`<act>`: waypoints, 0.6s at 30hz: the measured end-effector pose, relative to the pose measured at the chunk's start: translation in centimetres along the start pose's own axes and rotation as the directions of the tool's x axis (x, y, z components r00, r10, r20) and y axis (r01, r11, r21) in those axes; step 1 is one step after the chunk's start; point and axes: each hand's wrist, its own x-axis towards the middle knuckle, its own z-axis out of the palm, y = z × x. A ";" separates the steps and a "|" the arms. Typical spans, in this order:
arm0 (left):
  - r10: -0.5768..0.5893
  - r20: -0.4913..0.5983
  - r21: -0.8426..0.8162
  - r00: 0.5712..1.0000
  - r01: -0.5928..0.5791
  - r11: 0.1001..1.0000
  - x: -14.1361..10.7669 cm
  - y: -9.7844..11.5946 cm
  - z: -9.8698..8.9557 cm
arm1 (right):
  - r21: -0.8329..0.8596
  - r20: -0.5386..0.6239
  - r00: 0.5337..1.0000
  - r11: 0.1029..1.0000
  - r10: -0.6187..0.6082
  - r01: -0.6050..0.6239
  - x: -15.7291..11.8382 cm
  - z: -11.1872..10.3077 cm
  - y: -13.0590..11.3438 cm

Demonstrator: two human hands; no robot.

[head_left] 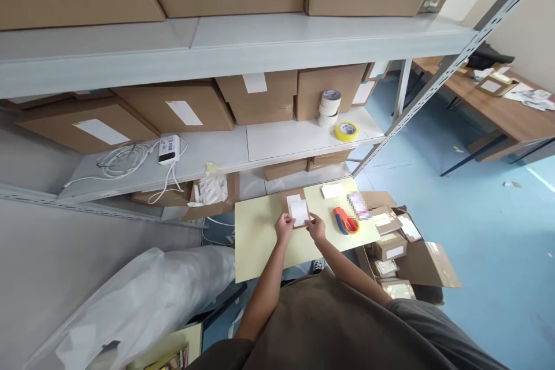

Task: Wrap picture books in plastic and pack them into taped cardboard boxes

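Observation:
A small brown cardboard box [284,196] lies on the pale yellow table [255,237] in front of me. Over its top is a white label [298,211]. My left hand [284,228] pinches the label's near left corner. At its near right corner, my right hand [317,226] is closed with thumb and finger on the edge. To the right of my right hand rests a red and blue tape dispenser [346,221]. Behind that lies a stack of white labels [332,191], beside a blurred-out item [358,206].
A large open carton [427,263] of small labelled boxes stands right of the table. Grey shelving [286,141] holds cartons, white tape rolls [329,105], a yellow tape roll [346,131] and a power strip [169,149]. A big translucent plastic bag [151,295] bulges at the left.

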 end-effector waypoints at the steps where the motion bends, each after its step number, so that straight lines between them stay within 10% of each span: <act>1: -0.009 -0.001 0.048 1.000 0.009 0.999 0.1 0.0 0.5 | -0.053 -0.020 1.000 0.998 -0.021 0.020 0.5 -0.3 0.4; 18: -0.105 -0.165 0.643 0.981 0.188 0.743 0.1 -0.6 3.8 | -0.484 0.097 0.995 0.875 0.040 0.012 4.5 -1.9 3.4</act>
